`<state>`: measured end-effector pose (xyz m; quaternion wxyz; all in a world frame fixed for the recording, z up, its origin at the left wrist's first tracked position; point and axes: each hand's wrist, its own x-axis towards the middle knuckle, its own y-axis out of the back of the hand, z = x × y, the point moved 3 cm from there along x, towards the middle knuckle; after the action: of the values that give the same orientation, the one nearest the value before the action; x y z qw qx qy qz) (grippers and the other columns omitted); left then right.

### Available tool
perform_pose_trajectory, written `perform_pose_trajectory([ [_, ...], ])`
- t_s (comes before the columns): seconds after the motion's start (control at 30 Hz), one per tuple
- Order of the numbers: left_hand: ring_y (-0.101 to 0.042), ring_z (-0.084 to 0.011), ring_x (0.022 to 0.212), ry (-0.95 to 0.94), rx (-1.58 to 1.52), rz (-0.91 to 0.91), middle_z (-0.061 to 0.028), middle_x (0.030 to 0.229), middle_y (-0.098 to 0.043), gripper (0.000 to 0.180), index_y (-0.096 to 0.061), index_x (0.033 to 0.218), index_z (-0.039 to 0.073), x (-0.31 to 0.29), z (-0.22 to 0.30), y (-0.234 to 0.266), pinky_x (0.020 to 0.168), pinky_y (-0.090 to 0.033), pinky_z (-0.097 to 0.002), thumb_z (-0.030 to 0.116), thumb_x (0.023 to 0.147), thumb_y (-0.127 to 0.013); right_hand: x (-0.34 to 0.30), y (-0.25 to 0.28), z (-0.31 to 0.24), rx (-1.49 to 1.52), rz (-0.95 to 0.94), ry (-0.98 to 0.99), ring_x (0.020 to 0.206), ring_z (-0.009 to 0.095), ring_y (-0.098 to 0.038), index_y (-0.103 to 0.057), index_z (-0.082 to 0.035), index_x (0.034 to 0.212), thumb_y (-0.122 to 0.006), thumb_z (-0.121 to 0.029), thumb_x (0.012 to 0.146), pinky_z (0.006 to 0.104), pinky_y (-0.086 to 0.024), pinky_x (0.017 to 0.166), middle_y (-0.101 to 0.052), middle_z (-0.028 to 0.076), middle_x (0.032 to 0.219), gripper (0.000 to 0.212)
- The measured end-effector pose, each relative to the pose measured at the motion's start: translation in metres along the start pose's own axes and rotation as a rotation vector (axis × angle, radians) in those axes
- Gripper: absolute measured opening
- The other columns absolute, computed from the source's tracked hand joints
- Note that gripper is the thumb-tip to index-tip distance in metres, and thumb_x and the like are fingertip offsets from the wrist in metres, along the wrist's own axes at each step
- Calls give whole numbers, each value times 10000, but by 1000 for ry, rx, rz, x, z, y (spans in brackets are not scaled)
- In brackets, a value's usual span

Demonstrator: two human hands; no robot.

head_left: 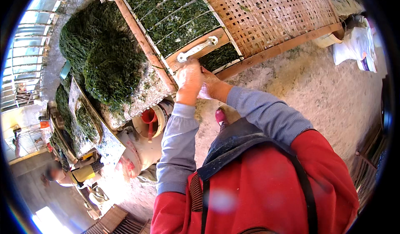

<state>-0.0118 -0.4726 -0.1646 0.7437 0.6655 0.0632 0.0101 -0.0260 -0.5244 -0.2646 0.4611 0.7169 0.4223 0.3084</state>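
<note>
My left hand point(189, 76) is closed at the near end of a wooden board point(210, 40) with a white handle point(198, 49). Nobody's fingers are on that handle. My right hand point(213, 84) is close beside the left, its fingers drawn together and partly hidden. Something pale pink point(204, 91) shows just below the two hands; its kind and which hand has it are unclear. The board lies on a slatted frame point(143, 30) spread with dark green, stringy plant matter point(175, 19).
A woven bamboo mat point(271, 13) lies right of the slats. Leftward is a big dark green heap point(106, 59). A bucket point(160, 121) holds a red scoop point(150, 117). White bags point(356, 46) stand far right. Another person point(73, 175) is at the lower left.
</note>
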Motion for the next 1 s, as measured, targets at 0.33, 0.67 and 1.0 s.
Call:
perform_pose_trajectory([
  [0.33, -570, -246, 889, -515, -29, 387, -67, 874, -587, 261, -588, 999, 129, -13, 57, 9, 753, -466, -383, 133, 737, -578, 5, -47, 12, 886, 448, -58, 1224, 255, -400, -439, -121, 1278, -374, -254, 952, 400, -264, 1048, -453, 90, 1316, 359],
  [0.67, -233, -314, 1301, 193, -546, 644, -60, 1414, -350, 209, -735, 901, 138, -53, -85, -79, 1071, -223, -389, 112, 695, -755, -12, 34, 3, 22, 182, 101, 1073, 234, -520, -574, -64, 1028, -626, -246, 779, 455, -373, 952, -564, 72, 1091, 313],
  [1.0, -371, -307, 1160, 181, -346, 352, -26, 1212, -465, 207, -718, 878, 165, -39, -61, -36, 936, -327, -448, 150, 671, -723, -30, 69, 58, 100, 350, -244, 968, 256, -512, -673, -139, 871, -666, -168, 738, 412, -450, 791, -578, 43, 882, 136],
])
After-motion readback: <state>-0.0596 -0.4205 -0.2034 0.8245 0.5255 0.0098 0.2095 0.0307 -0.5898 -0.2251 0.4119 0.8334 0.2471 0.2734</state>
